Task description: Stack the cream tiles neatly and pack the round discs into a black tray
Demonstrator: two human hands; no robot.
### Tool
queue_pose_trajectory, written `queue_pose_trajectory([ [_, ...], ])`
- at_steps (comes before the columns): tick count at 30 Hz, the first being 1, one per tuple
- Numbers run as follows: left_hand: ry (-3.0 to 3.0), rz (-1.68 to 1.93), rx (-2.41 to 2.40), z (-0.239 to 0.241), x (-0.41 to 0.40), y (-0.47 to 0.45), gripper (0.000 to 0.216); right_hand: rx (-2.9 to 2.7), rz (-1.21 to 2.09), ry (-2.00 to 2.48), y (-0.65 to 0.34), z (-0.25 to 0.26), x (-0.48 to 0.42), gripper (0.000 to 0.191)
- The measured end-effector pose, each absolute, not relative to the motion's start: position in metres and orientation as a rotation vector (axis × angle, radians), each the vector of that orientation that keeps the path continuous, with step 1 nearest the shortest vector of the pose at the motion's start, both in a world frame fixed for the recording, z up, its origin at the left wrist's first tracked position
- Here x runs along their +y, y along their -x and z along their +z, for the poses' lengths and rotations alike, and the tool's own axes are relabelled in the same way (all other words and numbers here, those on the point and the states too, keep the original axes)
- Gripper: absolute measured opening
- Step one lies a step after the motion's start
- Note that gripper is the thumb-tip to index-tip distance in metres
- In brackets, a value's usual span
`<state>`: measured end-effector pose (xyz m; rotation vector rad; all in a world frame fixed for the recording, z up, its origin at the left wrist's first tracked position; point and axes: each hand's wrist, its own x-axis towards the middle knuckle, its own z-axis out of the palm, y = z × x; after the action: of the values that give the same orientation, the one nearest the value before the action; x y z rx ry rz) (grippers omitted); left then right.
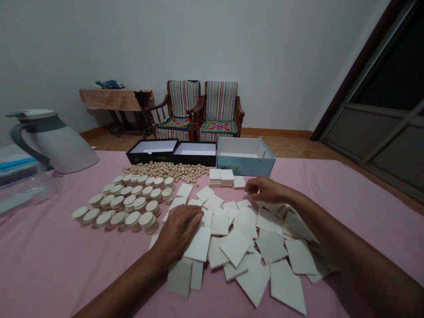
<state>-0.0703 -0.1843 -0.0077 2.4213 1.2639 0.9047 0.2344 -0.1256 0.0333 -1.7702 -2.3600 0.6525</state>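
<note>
Square pale wooden tiles [235,247] lie in a loose, overlapping heap in front of me. My left hand [179,227] rests palm down at the heap's left side, fingers stretched over the tiles, gripping nothing I can see. At the back right, my right hand [265,189] has its fingers bent and the thumb apart, beside a low stack of square tiles [239,182]. Its fingertips are at or near that stack's right edge; contact is unclear. Two taller, neat stacks of square tiles [221,177] stand just to the left.
Rows of stacked round wooden discs [132,202] stand on the left, with small wooden beads [168,169] behind. Two black box halves [194,153] and a light blue box [245,164] line the back. A grey jug [62,143] stands far left on the pink cloth [357,194].
</note>
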Motion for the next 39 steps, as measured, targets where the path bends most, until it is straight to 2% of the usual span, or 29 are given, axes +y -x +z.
queue_pose_trajectory([
  [4,-2.424,0.893,1.249,-0.007,-0.185,0.070,0.029,-2.563,0.707,1.574,-0.233,0.030,-0.158,0.034],
  [7,-2.426,0.899,1.246,-0.006,-0.184,0.070,0.029,-2.632,0.560,1.622,-0.232,0.020,-0.167,0.039],
  [10,-2.430,0.894,1.247,-0.006,-0.184,0.070,0.030,-2.620,0.548,1.695,-0.232,0.014,-0.166,0.040],
  [15,-2.440,0.901,1.265,-0.007,-0.184,0.071,0.030,-2.565,0.757,1.733,-0.233,0.010,-0.152,0.041],
  [20,-2.443,0.887,1.260,-0.007,-0.184,0.071,0.028,-2.566,0.983,1.620,-0.235,0.009,-0.145,0.031],
  [23,-2.437,0.883,1.277,-0.006,-0.185,0.071,0.029,-2.591,0.902,1.731,-0.231,0.016,-0.150,0.035],
  [27,-2.434,0.882,1.262,-0.005,-0.185,0.071,0.028,-2.694,0.622,1.832,-0.221,0.028,-0.162,0.047],
  [29,-2.433,0.875,1.260,-0.006,-0.185,0.071,0.028,-2.700,0.579,1.765,-0.218,0.032,-0.169,0.047],
  [33,-2.426,0.871,1.255,-0.007,-0.184,0.071,0.028,-2.625,0.742,1.601,-0.218,0.038,-0.187,0.051],
  [39,-2.441,0.874,1.251,-0.008,-0.183,0.070,0.029,-2.616,0.795,1.297,-0.206,0.054,-0.222,0.059],
])
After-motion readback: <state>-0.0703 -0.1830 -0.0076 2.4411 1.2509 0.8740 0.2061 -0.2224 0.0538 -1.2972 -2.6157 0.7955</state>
